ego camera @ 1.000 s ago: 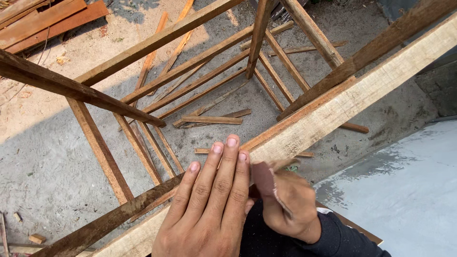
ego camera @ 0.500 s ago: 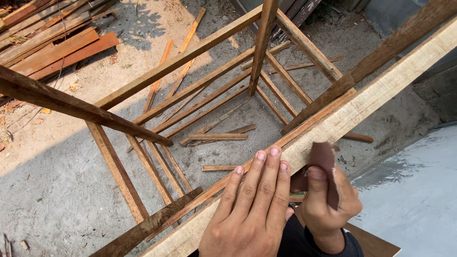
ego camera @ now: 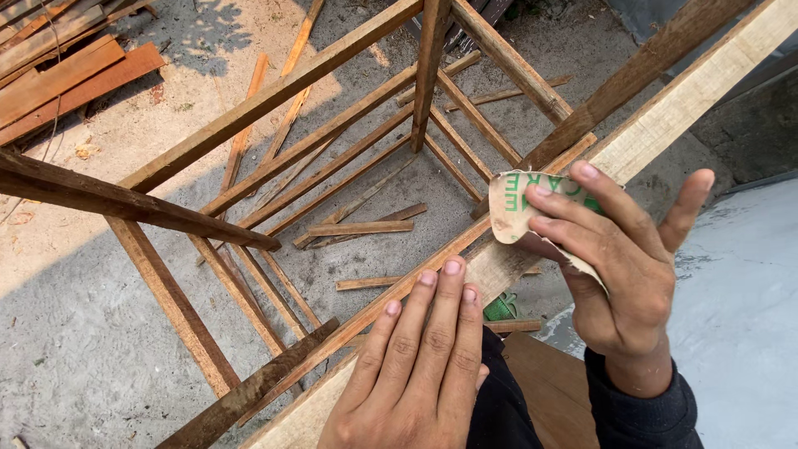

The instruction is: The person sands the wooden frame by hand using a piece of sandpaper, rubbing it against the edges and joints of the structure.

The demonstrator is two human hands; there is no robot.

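My left hand (ego camera: 416,366) lies flat, fingers together, on a pale wooden plank (ego camera: 665,116) that runs from the lower left to the upper right of a timber frame. My right hand (ego camera: 623,258) is lifted above the plank and holds a worn sheet of sandpaper (ego camera: 515,208), its tan paper back with green print turned up toward me. The fingers curl over the sheet and the thumb sticks out to the right. Dark sleeves cover both wrists.
A frame of dark wooden beams (ego camera: 125,199) and slats (ego camera: 332,133) stands over a concrete floor (ego camera: 75,333). Loose wood strips (ego camera: 357,229) lie on the floor below. Reddish boards (ego camera: 66,75) are stacked at the upper left. A grey slab (ego camera: 740,333) lies at the right.
My right hand has lifted off the plank and turned the sandpaper so its printed back faces up. My left hand has stayed pressed flat on the plank.
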